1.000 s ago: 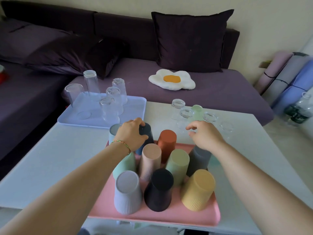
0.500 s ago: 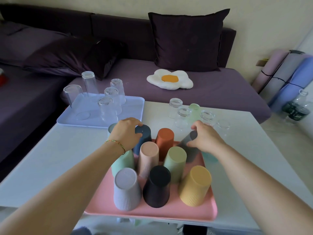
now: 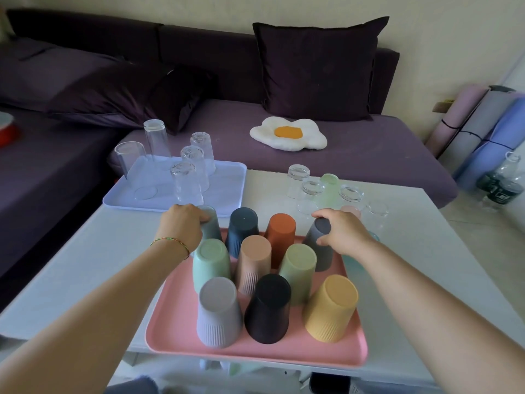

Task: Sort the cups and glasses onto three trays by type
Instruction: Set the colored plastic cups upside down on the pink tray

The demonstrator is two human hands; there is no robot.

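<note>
A pink tray [image 3: 181, 331] near the table's front edge carries several upturned coloured plastic cups. My left hand [image 3: 181, 226] grips a grey-blue cup [image 3: 211, 227] at the tray's far left corner. My right hand [image 3: 345, 233] holds the dark grey cup [image 3: 318, 243] at the far right, which leans. A navy cup [image 3: 243, 227] and an orange cup [image 3: 281, 231] stand between them. A light blue tray [image 3: 227, 180] at the back left holds several tall clear glasses [image 3: 186, 183]. Short clear glasses [image 3: 311, 191] stand upside down at the back right.
A purple sofa with dark cushions and an egg-shaped pillow [image 3: 288, 133] lies behind the white table [image 3: 85, 265]. Rolled mats [image 3: 483, 132] and bottles [image 3: 502, 183] stand on the floor at the right. A teal object [image 3: 352, 261] shows just right of the pink tray.
My left hand has moved from the navy cup to the grey-blue cup at the left. My right hand has taken hold of the dark grey cup, which now leans.
</note>
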